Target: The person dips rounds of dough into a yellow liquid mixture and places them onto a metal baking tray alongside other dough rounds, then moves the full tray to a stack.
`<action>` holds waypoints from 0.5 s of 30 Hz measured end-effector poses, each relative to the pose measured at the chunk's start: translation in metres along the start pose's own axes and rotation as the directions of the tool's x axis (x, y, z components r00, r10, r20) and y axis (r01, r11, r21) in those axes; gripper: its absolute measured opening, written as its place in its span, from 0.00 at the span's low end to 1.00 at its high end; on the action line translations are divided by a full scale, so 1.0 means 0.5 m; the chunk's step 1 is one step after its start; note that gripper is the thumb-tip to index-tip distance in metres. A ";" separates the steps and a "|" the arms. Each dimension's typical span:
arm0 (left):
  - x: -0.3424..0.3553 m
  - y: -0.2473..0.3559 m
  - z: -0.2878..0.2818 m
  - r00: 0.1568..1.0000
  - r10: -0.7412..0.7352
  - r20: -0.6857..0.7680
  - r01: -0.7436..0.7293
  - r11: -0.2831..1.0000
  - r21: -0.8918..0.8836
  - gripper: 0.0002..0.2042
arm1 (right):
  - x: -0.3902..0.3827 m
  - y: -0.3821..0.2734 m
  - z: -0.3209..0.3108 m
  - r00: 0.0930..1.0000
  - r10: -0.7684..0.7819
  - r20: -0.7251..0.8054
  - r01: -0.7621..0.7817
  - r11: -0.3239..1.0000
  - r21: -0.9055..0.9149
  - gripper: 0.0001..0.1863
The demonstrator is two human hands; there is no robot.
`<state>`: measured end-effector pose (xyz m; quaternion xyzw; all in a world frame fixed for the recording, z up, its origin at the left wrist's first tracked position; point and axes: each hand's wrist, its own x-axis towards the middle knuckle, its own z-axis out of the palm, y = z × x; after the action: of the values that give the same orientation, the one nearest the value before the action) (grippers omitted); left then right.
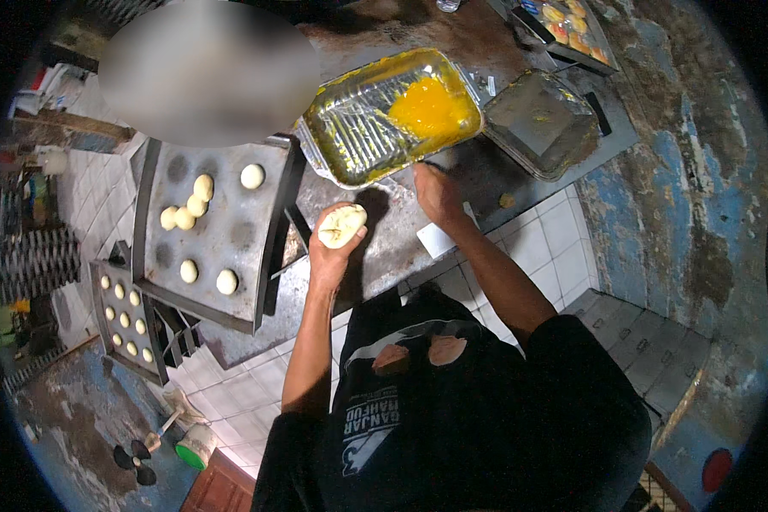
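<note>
A pale piece of dough (343,226), its upper face folded and creased, lies in my left hand (328,256), whose fingers and thumb curl round it. My right hand (439,198) is closed at the near edge of a rectangular metal tray (358,175). Whatever those fingers grip, if anything, is hidden. Inside that tray, a thick yellow filling (431,109) is heaped toward the right, and yellow smears coat the ribbed bottom and walls. To the left of my left hand sits a dark baking tray (222,192) with several round dough balls (226,281), some touching in a row.
A white flat piece (436,241) lies by my right wrist at the table edge. Beyond it stands a greasy, dark tray (542,124). Another tray of dough balls (124,320) is lower left. Baked buns (567,26) fill a tray at the far right. A blurred patch covers the upper left.
</note>
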<state>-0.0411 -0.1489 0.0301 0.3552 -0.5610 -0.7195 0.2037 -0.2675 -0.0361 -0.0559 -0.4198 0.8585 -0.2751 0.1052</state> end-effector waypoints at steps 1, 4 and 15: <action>0.029 0.001 -0.006 0.999 0.033 -0.005 -0.033 0.999 -0.001 0.25 | 0.036 -0.024 -0.025 0.996 0.083 0.013 -0.083 0.996 -0.046 0.10; 0.116 0.033 -0.001 0.993 0.112 0.032 -0.116 0.984 0.134 0.33 | 0.135 -0.019 -0.040 0.999 0.039 -0.014 -0.042 0.970 -0.239 0.08; 0.283 0.027 -0.067 0.993 0.119 -0.019 -0.113 0.973 0.200 0.21 | 0.274 0.019 0.086 0.935 0.240 0.260 -0.229 0.971 -0.071 0.10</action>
<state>-0.1115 -0.2728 -0.0012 0.3516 -0.6463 -0.6413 0.2177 -0.3419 -0.1547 -0.0899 -0.3495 0.8857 -0.1847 0.2434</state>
